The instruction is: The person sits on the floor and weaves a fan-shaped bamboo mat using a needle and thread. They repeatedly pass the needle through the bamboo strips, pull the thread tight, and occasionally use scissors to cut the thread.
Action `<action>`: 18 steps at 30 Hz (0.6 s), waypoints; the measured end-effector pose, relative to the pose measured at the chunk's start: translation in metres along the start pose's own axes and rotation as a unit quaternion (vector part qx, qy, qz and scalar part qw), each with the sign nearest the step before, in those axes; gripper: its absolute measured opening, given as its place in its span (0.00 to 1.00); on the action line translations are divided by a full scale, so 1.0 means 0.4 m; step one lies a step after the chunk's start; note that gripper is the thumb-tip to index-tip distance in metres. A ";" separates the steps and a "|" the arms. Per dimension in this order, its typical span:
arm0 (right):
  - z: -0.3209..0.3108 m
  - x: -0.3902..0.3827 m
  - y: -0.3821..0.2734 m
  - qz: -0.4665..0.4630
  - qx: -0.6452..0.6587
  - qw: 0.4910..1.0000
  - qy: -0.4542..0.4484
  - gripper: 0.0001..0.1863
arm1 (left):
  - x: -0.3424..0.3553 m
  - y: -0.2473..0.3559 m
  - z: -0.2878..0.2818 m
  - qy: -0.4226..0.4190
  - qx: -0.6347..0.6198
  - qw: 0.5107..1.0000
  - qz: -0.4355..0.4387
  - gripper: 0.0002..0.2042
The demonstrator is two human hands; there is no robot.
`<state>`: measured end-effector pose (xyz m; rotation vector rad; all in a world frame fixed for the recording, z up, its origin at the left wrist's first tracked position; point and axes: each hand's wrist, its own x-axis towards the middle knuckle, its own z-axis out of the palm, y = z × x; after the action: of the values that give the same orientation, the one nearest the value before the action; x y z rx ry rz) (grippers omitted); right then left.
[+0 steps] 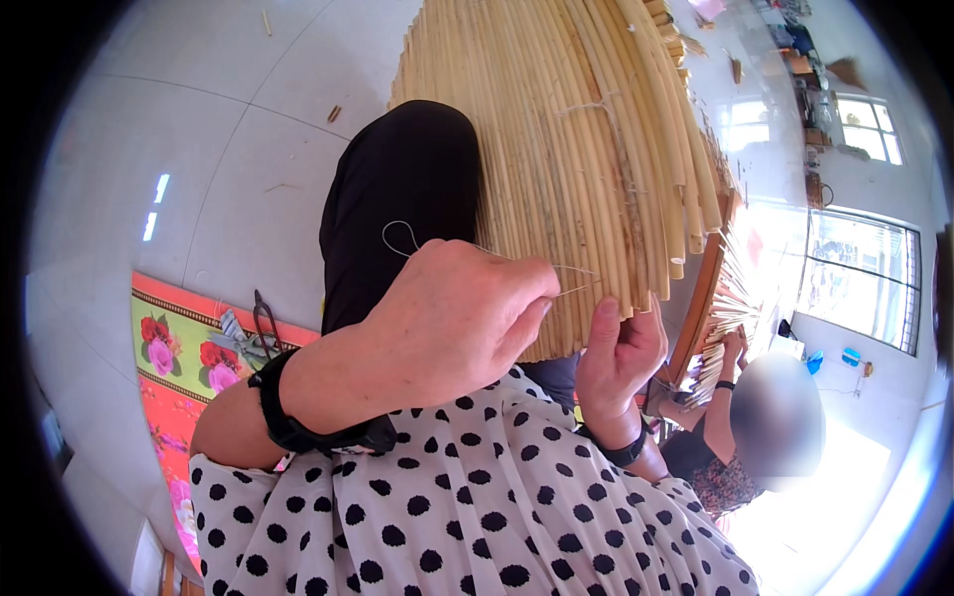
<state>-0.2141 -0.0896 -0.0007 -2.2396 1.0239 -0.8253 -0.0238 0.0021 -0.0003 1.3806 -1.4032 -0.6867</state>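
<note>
A mat of pale straw-coloured reeds (517, 119) lies across the black-clad knee, bound crosswise with thin cord. My left hand (467, 308) is closed in a pinch on a thin pale thread (402, 224), which loops out behind it and runs in two strands to the reeds. My right hand (621, 353) grips the lower edge of the reed mat, thumb against the face of the reeds and fingertips partly hidden.
A pair of dark scissors (264, 323) lies on a floral cloth (159, 387) at the left, on the tiled floor (169, 139) with scattered reed bits. At the right, another person (711, 447) handles reeds beside a wooden board (701, 308).
</note>
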 end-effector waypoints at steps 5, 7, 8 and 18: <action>-0.001 -0.005 0.003 0.010 -0.006 1.000 0.003 0.14 | 0.004 0.002 0.001 -0.002 0.011 1.000 0.002 0.03; 0.000 -0.006 0.007 0.007 0.000 1.000 0.006 0.14 | 0.003 0.002 0.003 -0.006 0.016 1.000 -0.001 0.03; 0.000 -0.006 0.008 0.005 0.003 1.000 0.008 0.13 | 0.003 0.002 0.003 -0.008 0.018 1.000 -0.002 0.03; 0.003 0.003 0.006 -0.012 0.002 1.000 0.011 0.12 | 0.005 0.006 -0.002 -0.014 0.023 1.000 -0.007 0.03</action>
<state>-0.2137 -0.0916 -0.0027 -2.2487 1.0053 -0.8630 -0.0238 0.0008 0.0025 1.4218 -1.4412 -0.6891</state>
